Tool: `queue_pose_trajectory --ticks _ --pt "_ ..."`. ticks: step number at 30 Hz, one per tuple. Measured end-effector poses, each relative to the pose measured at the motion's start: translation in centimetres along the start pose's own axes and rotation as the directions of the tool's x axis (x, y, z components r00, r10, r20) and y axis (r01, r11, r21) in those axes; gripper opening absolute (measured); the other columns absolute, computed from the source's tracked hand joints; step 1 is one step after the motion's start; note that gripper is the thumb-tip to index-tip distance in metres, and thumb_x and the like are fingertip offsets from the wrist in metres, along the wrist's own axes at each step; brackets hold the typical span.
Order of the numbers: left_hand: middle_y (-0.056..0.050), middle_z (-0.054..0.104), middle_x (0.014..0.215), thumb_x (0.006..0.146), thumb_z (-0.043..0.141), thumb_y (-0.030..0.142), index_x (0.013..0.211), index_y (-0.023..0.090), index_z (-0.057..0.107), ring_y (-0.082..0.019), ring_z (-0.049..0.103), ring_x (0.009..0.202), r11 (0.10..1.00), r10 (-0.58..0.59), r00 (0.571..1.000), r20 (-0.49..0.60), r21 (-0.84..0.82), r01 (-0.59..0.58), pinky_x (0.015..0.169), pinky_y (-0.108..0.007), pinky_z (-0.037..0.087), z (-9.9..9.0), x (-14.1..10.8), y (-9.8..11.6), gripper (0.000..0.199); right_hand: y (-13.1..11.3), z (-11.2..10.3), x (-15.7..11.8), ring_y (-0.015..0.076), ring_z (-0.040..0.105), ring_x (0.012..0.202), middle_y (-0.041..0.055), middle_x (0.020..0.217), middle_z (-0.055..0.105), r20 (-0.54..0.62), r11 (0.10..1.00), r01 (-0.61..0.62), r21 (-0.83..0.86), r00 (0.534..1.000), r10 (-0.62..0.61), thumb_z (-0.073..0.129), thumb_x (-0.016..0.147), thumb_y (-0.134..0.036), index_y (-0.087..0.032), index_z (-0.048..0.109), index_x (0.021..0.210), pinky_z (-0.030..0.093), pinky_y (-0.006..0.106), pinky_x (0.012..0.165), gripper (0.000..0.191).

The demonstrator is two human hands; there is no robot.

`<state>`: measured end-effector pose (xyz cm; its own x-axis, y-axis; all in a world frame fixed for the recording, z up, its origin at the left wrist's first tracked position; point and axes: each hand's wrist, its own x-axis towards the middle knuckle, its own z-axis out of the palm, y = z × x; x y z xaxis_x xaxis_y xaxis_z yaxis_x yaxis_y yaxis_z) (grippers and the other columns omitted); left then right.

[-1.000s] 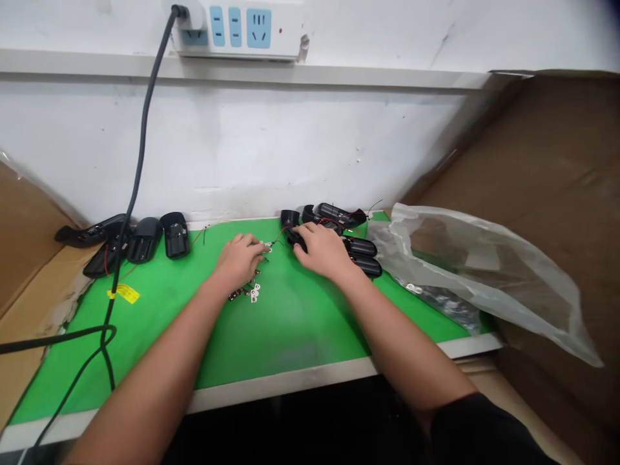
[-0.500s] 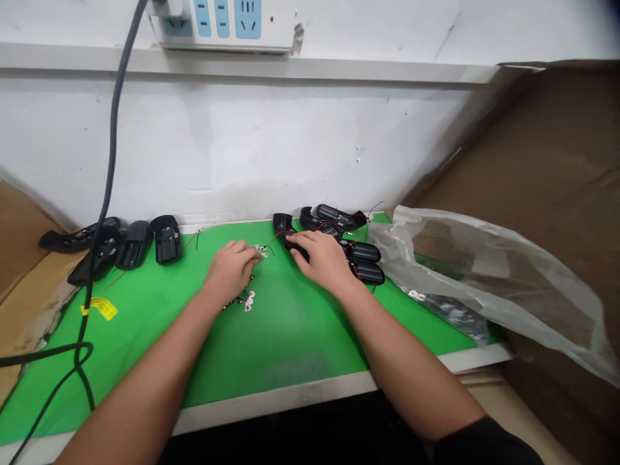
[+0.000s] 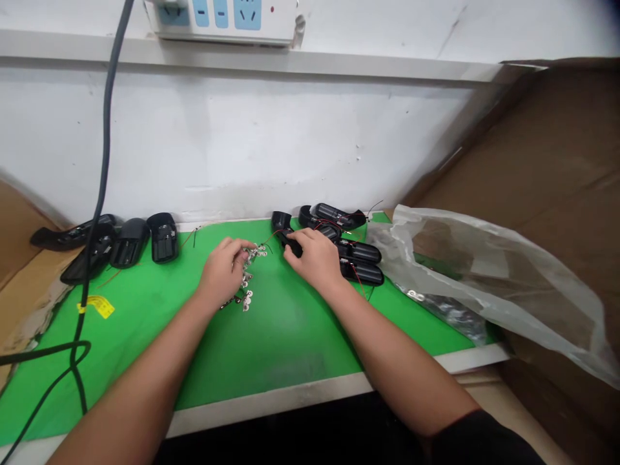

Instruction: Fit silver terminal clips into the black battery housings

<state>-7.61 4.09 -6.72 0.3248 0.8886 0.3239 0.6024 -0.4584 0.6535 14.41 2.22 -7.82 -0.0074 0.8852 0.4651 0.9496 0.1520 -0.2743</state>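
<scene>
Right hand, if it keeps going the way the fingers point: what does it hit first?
The right hand points up-left; its fingertips already touch a black housing. Past that, likely the white wall; depth unclear.

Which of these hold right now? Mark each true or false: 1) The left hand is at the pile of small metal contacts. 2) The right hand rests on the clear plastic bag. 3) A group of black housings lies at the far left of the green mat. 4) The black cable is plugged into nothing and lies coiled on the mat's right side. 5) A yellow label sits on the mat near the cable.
1) True: the left hand touches the metal contacts.
2) False: the right hand is on a black housing; the plastic bag lies further right.
3) True: black housings lie there on the green mat.
4) False: the black cable runs up to the power strip, on the left.
5) True: the yellow label.
</scene>
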Motion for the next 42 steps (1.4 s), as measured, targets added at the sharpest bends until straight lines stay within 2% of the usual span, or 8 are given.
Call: queue_pose_trajectory --ticks 12,16,19,22,25,29,34,42 --pt "-0.004 0.071 0.091 0.091 0.052 0.022 0.104 0.021 0.071 -0.018 0.064 0.08 0.986 -0.017 0.999 -0.047 -0.164 0.009 0.074 -0.031 0.052 0.3 -0.2 0.1 0.024 1.6 -0.2 2.1 0.0293 0.073 0.102 0.0199 0.115 0.076 -0.23 0.994 -0.095 0.048 0.968 0.103 0.034 0.104 -0.028 -0.013 0.07 0.117 0.057 0.043 0.092 0.041" --pt "-0.004 0.071 0.087 0.089 0.055 0.024 0.103 0.02 0.072 -0.017 0.063 0.076 0.971 -0.047 0.997 -0.053 -0.237 0.033 0.071 -0.03 0.052 0.3 -0.2 0.5 0.023 1.4 -1.3 1.6 0.0286 0.072 0.102 0.0183 0.109 0.074 -0.378 0.963 -0.077 0.258 0.909 0.174 0.037 0.103 -0.039 -0.015 0.069 0.111 0.058 0.045 0.095 0.04" --pt "-0.003 0.07 0.081 0.088 0.058 0.027 0.101 0.02 0.072 -0.016 0.063 0.073 0.941 -0.083 0.994 -0.075 -0.335 0.053 0.069 -0.029 0.053 0.3 -0.2 0.8 0.02 0.5 -1.5 0.8 0.0237 0.073 0.083 0.0138 0.108 0.072 -0.329 0.763 -0.098 0.639 0.862 0.386 0.047 0.099 -0.051 -0.019 0.067 0.109 0.064 0.038 0.068 0.039" --pt "-0.003 0.071 0.08 0.086 0.063 0.03 0.099 0.02 0.072 -0.015 0.062 0.071 0.905 -0.109 0.988 -0.111 -0.421 0.052 0.068 -0.028 0.053 0.3 -0.2 1.0 0.019 -0.5 -1.1 0.3 0.0171 0.069 0.075 0.0044 0.095 0.069 -0.057 0.361 -0.157 0.919 0.854 0.517 0.063 0.089 -0.058 -0.022 0.067 0.102 0.063 0.029 0.052 0.038" --pt "-0.003 0.071 0.081 0.084 0.067 0.034 0.099 0.02 0.072 -0.014 0.062 0.072 0.873 -0.133 0.98 -0.146 -0.485 0.047 0.069 -0.027 0.053 0.3 -0.3 1.1 0.021 -1.0 -0.7 0.1 0.0138 0.068 0.076 -0.0016 0.084 0.067 0.208 -0.004 -0.235 0.972 0.852 0.481 0.077 0.081 -0.053 -0.022 0.065 0.093 0.069 0.031 0.061 0.035" --pt "-0.003 0.069 0.083 0.081 0.073 0.039 0.1 0.019 0.071 -0.014 0.062 0.075 0.844 -0.156 0.97 -0.188 -0.535 0.032 0.071 -0.026 0.053 0.2 -0.3 1.3 0.027 -1.3 -0.6 -0.1 0.014 0.073 0.085 -0.0016 0.09 0.073 0.402 -0.301 -0.311 0.901 0.86 0.315 0.085 0.079 -0.037 -0.022 0.062 0.088 0.071 0.037 0.082 0.029" --pt "-0.002 0.067 0.08 0.076 0.079 0.041 0.101 0.019 0.07 -0.013 0.062 0.073 0.798 -0.186 0.965 -0.183 -0.601 0.04 0.069 -0.025 0.053 0.0 -0.4 1.9 0.034 -2.0 -0.7 -0.6 0.0184 0.075 0.106 0.0023 0.108 0.079 0.46 -0.42 -0.381 0.823 0.882 0.1 0.084 0.079 -0.031 -0.021 0.069 0.094 0.065 0.043 0.102 0.023" --pt "-0.004 0.071 0.082 0.07 0.085 0.051 0.091 0.019 0.068 -0.014 0.064 0.073 0.744 -0.223 0.97 -0.099 -0.66 0.104 0.067 -0.025 0.054 0.1 -0.6 2.5 0.042 -3.5 -0.9 -1.2 0.0186 0.071 0.119 0.0026 0.115 0.079 0.423 -0.362 -0.401 0.842 0.906 -0.019 0.08 0.079 -0.039 -0.024 0.07 0.105 0.046 0.044 0.123 0.031"
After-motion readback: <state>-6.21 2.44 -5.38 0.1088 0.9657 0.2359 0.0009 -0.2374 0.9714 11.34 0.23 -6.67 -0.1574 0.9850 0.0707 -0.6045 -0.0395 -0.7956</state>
